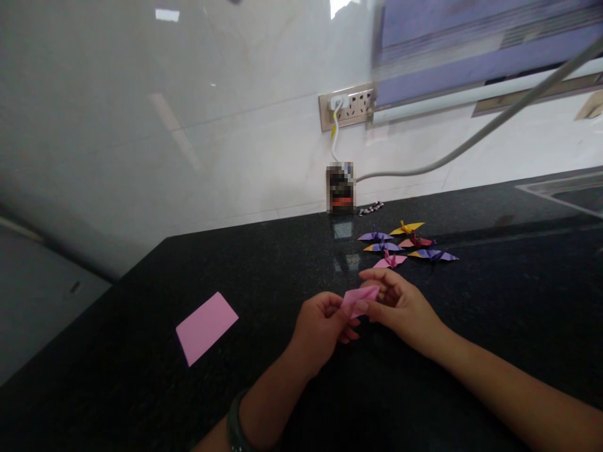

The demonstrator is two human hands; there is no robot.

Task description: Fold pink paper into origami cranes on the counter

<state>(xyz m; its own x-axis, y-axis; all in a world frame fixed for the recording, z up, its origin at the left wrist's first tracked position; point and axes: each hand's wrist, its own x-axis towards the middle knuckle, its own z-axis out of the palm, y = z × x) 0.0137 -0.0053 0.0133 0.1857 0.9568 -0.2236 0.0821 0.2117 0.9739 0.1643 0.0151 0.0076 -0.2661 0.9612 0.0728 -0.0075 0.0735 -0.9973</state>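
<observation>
Bangle | left hand, right hand pinching folded paper | cranes (multicoloured) beyond | pink paper

The head view looks forward and down over a nearby counter, facing the wall

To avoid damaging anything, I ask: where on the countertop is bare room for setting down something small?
On the black stone countertop, bare patches lie between the flat pink rectangular paper and the left hand, and between that paper and the glossy white wall. It is crowded beyond the right hand, with small multicoloured folded-paper birds.
</observation>
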